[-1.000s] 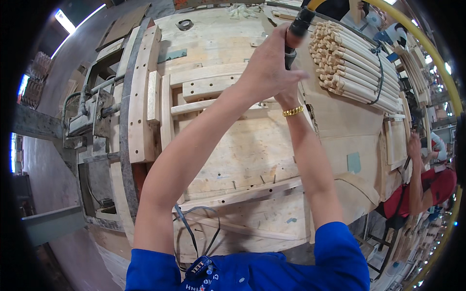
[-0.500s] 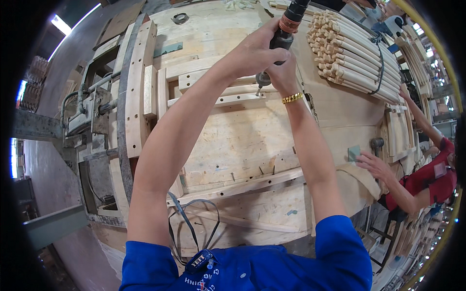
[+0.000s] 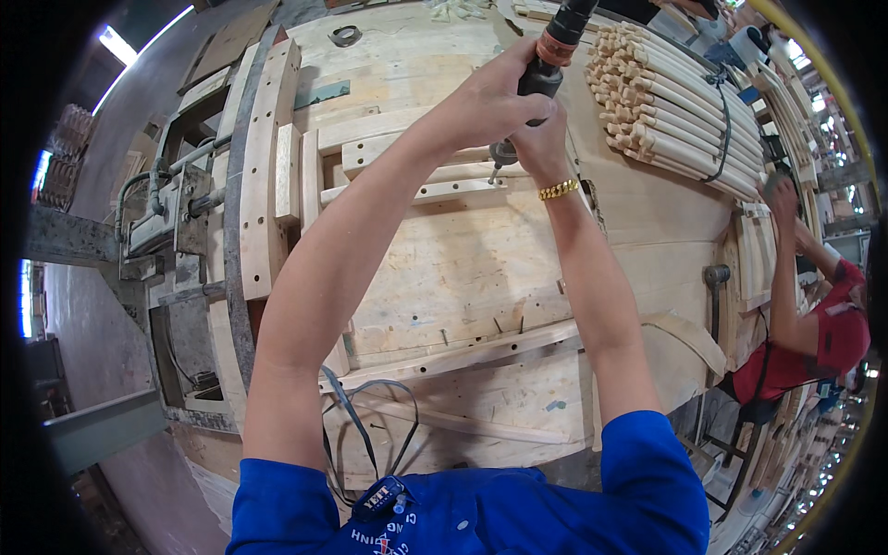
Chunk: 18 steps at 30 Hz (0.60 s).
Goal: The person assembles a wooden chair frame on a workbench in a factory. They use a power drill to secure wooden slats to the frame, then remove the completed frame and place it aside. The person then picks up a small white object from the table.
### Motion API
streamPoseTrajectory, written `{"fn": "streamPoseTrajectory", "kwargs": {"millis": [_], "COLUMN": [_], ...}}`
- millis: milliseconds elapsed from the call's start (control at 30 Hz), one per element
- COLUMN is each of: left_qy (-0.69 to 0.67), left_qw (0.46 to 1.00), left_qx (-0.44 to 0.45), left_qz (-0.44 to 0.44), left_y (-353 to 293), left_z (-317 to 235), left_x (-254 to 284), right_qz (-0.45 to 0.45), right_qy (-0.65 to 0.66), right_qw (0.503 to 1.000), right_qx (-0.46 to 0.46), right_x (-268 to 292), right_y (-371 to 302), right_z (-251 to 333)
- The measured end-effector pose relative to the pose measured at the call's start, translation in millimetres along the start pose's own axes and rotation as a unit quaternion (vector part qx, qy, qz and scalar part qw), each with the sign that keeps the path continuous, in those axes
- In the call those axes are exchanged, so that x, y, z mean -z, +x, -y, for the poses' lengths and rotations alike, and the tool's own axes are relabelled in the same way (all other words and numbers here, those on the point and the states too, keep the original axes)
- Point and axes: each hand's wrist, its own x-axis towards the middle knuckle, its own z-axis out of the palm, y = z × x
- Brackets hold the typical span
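Note:
Both of my hands are closed around a black power screwdriver (image 3: 540, 80) with an orange ring, held upright at the far middle of the bench. My left hand (image 3: 495, 100) wraps its body from the left. My right hand (image 3: 544, 146) grips lower down on the right, partly covering the tool; a gold bracelet (image 3: 558, 190) circles that wrist. The driver's bit comes down at the right end of a narrow wooden rail (image 3: 453, 189) with dark holes; whether a screw is under it I cannot tell. Behind the rail lies another drilled wooden piece (image 3: 363, 154).
A metal clamp machine (image 3: 190, 213) stands left of a drilled wooden beam (image 3: 268, 176). At the right lies a strapped bundle of wooden spindles (image 3: 680, 106). Near me are a long wooden bar (image 3: 462, 356) and a dark looped strap (image 3: 407, 435). A co-worker in red (image 3: 814, 333) is at right.
My hands and the screwdriver have barely moved. The co-worker's near hand has gone from the bench edge up toward the far end of the spindle bundle, together with the green pad.

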Motion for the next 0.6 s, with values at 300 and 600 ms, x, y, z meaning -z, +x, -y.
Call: {"fn": "streamPoseTrajectory", "kwargs": {"millis": [300, 600], "left_qy": [-0.008, 0.422], "left_qw": [0.993, 0.902], "left_qx": [0.022, 0.085], "left_qz": [-0.117, -0.027], "left_y": [-36.1, -113.2], "left_z": [44.5, 138.9], "left_x": [18.7, -12.0], "right_qz": [-0.005, 0.045], "right_qy": [0.046, 0.036], "right_qw": [0.999, 0.998], "right_qx": [-0.018, -0.03], "right_x": [0.0, 3.0], "right_y": [1.7, 9.6], "right_z": [-2.4, 8.6]}}
